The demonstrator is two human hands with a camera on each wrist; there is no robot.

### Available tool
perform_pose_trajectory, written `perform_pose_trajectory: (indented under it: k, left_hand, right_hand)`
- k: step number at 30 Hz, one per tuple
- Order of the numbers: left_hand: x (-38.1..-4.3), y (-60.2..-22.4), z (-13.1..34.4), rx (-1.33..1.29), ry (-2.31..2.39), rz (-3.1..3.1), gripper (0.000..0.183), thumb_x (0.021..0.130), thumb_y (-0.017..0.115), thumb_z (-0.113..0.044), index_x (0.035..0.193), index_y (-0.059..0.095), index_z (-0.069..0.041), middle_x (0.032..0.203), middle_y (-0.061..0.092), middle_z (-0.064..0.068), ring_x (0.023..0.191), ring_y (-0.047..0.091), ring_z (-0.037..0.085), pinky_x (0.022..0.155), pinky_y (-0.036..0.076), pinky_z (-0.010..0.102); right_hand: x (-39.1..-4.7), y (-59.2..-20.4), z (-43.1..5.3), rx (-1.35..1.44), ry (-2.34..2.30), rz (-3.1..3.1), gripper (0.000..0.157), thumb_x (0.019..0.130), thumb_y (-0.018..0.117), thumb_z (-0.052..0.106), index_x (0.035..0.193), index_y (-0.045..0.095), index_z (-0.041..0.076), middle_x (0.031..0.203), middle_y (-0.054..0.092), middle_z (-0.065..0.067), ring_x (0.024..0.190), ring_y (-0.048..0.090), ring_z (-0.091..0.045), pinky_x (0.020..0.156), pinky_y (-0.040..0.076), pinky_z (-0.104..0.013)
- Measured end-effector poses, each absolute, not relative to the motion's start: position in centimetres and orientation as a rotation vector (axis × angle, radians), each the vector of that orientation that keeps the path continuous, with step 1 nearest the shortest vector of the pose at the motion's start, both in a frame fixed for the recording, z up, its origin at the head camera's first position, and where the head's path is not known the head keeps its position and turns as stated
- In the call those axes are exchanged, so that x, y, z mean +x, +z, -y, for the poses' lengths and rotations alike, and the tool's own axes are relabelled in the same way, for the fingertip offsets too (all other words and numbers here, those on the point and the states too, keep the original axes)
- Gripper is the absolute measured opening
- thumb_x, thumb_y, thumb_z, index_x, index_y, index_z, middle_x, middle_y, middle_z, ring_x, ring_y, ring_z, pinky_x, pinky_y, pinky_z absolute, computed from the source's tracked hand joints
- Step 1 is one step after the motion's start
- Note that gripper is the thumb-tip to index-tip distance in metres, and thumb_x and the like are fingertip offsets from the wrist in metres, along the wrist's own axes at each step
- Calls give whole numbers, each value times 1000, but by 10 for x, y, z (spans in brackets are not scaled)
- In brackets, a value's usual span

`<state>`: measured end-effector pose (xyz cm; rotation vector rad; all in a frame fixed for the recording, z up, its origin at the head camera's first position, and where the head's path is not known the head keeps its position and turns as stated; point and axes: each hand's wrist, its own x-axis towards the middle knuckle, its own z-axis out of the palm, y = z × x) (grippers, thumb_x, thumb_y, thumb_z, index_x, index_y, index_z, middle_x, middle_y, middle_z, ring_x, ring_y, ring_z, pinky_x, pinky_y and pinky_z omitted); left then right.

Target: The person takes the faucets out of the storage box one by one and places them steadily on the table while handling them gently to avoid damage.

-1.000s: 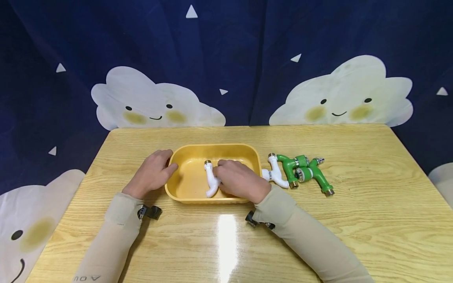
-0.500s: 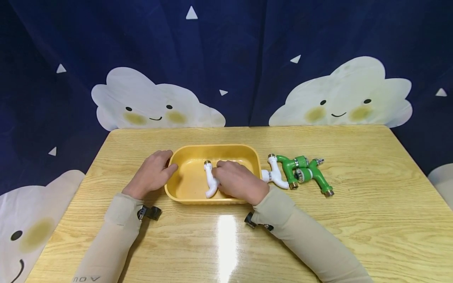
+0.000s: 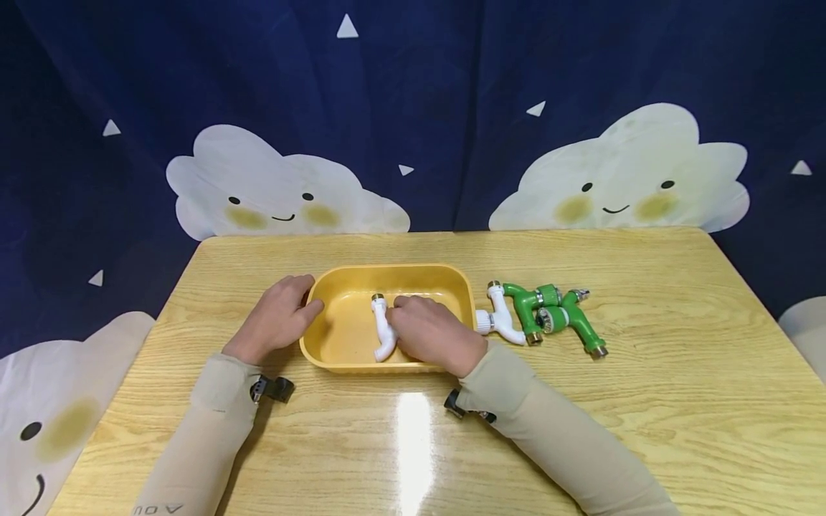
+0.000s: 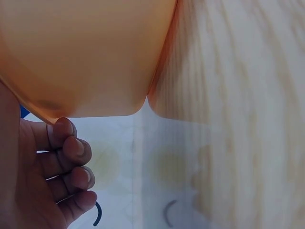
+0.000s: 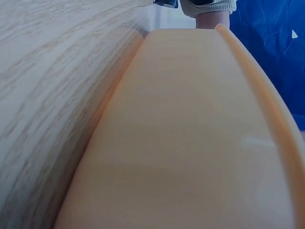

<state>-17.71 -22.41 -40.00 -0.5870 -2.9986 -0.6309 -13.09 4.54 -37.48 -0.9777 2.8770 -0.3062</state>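
Note:
In the head view, a yellow plastic basin (image 3: pixel 390 270) stands on the table. A white tap (image 3: pixel 383 331) lies inside it, its metal threaded end toward the far side. My right hand (image 3: pixel 434 330) reaches into the basin and holds this tap from the right; its fingertips and the held part are hidden. At the basin's left end, my left hand (image 3: pixel 277 319) holds the rim, with the thumb over the edge. The left wrist view shows curled fingers (image 4: pixel 81 150) outside the basin wall (image 4: pixel 90 71). Only the outer basin wall (image 5: pixel 181 119) fills the right wrist view.
Right of the basin, a second white tap (image 3: pixel 505 317) lies close to its wall. Beside it, two green taps (image 3: pixel 525 304) lie against each other. The wooden table (image 3: pixel 677 416) ends at a dark blue curtain (image 3: pixel 445 107) with clouds printed on it.
My right hand has shifted very slightly left against the white tap. The left hand, the basin and the other taps look unchanged.

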Motion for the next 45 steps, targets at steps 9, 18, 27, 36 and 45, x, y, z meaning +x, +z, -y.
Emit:
perform_pose_trajectory:
  k: [9, 18, 27, 36, 45]
  left_hand:
    - [-176, -400, 226, -579, -635, 2995, 18, 97, 53, -20, 81, 51, -11, 74, 49, 7, 72, 45, 23, 67, 36, 34]
    - [-177, -402, 225, -588, -635, 2991, 19, 97, 52, -21, 81, 51, -11, 74, 49, 7, 73, 46, 23, 67, 36, 34]
    - [-178, -403, 224, -589, -648, 2994, 18, 97, 52, -21, 81, 52, -12, 74, 49, 6, 74, 46, 23, 68, 36, 34]
    - [-177, -402, 225, -576, -645, 3000, 19, 97, 52, -21, 81, 51, -12, 74, 48, 7, 72, 45, 22, 67, 35, 33]
    - [-178, -403, 226, -592, -643, 2989, 18, 97, 53, -21, 81, 51, -12, 74, 48, 6, 72, 45, 22, 67, 36, 33]
  right_hand:
    - [-129, -372, -44, -989, -285, -2891, 12, 93, 64, -1, 95, 72, 8, 90, 66, -9, 76, 63, -21, 65, 52, -35]
    - [-128, -369, -46, -997, -284, -2864, 18, 88, 81, 15, 101, 71, 9, 93, 65, -6, 78, 59, -17, 67, 51, -33]
    - [-124, -364, -48, -1034, -298, -2946, 22, 87, 81, 14, 106, 72, 8, 98, 68, -6, 83, 62, -19, 66, 52, -31]
    - [-121, -364, -54, -1051, -328, -3041, 20, 85, 75, 4, 105, 73, 8, 94, 66, -4, 79, 56, -16, 66, 50, -29]
    - [-116, -368, -64, -1086, -361, -3100, 14, 87, 77, 7, 100, 74, 9, 94, 68, -3, 81, 60, -17, 73, 55, -32]
